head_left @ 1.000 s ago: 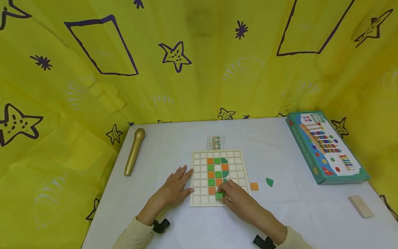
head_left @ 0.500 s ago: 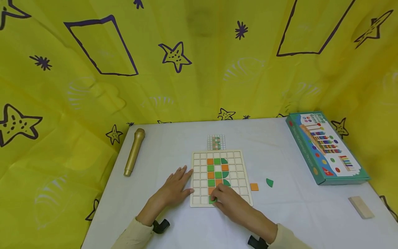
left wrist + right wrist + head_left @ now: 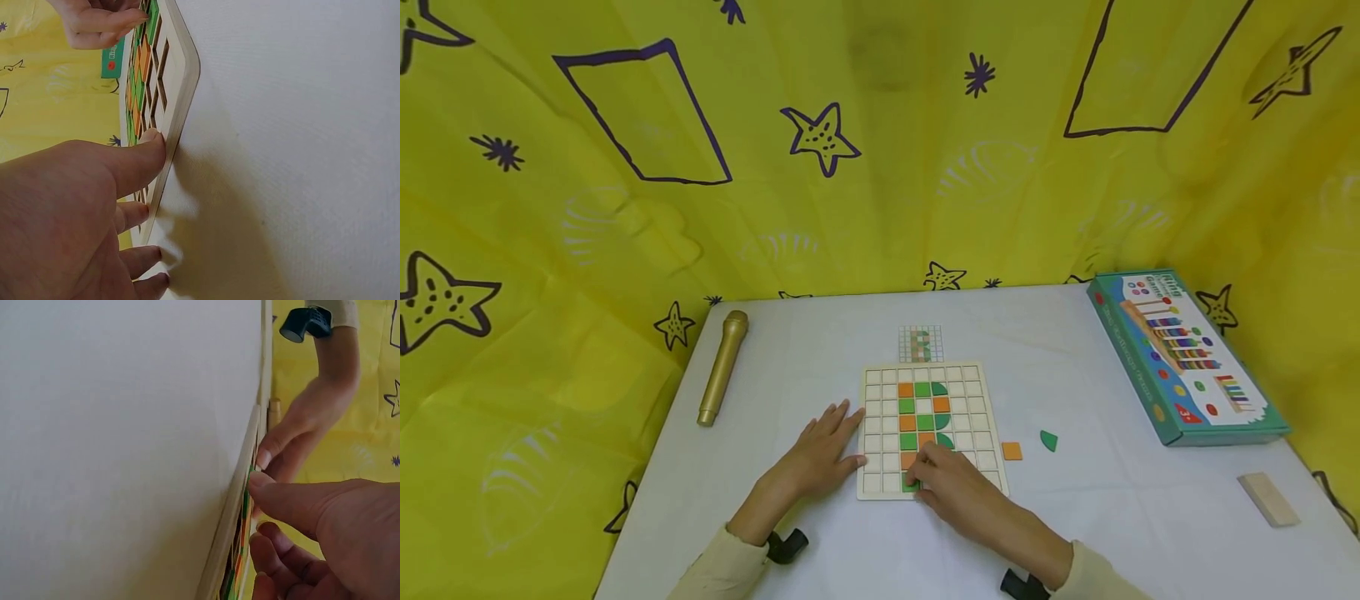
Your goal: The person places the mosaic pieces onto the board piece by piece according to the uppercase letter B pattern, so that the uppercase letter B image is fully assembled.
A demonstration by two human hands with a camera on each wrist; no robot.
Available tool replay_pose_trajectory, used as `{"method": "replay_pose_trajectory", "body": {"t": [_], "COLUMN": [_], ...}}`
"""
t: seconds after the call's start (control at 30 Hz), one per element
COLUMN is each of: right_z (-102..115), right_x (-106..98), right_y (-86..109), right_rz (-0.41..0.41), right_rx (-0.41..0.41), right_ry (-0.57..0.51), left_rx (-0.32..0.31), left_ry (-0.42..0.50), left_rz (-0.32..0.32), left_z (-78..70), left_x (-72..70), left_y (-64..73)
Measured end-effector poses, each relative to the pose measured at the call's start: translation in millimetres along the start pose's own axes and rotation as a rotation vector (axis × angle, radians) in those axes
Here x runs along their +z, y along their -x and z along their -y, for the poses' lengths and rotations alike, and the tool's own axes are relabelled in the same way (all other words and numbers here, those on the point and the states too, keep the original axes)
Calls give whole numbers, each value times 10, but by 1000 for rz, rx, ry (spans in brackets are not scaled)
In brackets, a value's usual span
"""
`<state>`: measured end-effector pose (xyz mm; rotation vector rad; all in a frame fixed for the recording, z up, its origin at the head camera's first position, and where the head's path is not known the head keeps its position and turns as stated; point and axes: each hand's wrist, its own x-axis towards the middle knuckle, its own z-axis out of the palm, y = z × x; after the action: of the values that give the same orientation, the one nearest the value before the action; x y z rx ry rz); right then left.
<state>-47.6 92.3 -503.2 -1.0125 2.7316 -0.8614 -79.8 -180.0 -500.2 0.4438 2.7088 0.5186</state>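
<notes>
A wooden grid board [image 3: 872, 423] lies on the table, with green and orange square tiles and green quarter-circle tiles set in its middle columns. My left hand [image 3: 820, 454] rests along the board's left edge, fingers spread and straight; in the left wrist view its thumb [image 3: 140, 159] lies on the rim. Over the lower part of the board, my right hand [image 3: 958, 487] pinches a green square tile [image 3: 911, 482] at a bottom-row cell, its fingers curled. The right wrist view shows the right thumb [image 3: 262, 482] at the tile's edge. The hand hides some cells to the right.
A small pattern card [image 3: 921, 343] lies behind the board. Right of the board are a loose orange square tile [image 3: 1012, 451] and a green quarter-circle tile [image 3: 1048, 441]. Further out lie a green game box [image 3: 1187, 358], a wooden block [image 3: 1268, 499] and a gold microphone [image 3: 723, 368].
My right hand has moved left and slightly down with the green square tile, to the bottom-row cell, and then stayed there. The left hand has not moved.
</notes>
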Motion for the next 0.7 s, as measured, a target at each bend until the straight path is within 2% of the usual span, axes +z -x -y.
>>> {"method": "replay_pose_trajectory", "body": {"t": [0.1,0.3,0.4,0.53,0.7], "right_z": [-58,-336,-505,-683,-804], "right_x": [-87,-419,-609,-747,-726], "right_y": [58,192,290,433,530], "right_rz": [-3,-19,-49,-72,-45], "right_rx": [43,255,323,332,329], "right_ry": [5,-20,-29,-11,-5], "left_rx": [4,1,1,4,6], "left_ry": [-2,4,5,2,5], "left_rz": [-2,-2,-2,-4,-4], "left_z": [4,10,16,26,27], "left_x": [9,9,7,16,25], "left_y": [4,4,1,-4,-8]}}
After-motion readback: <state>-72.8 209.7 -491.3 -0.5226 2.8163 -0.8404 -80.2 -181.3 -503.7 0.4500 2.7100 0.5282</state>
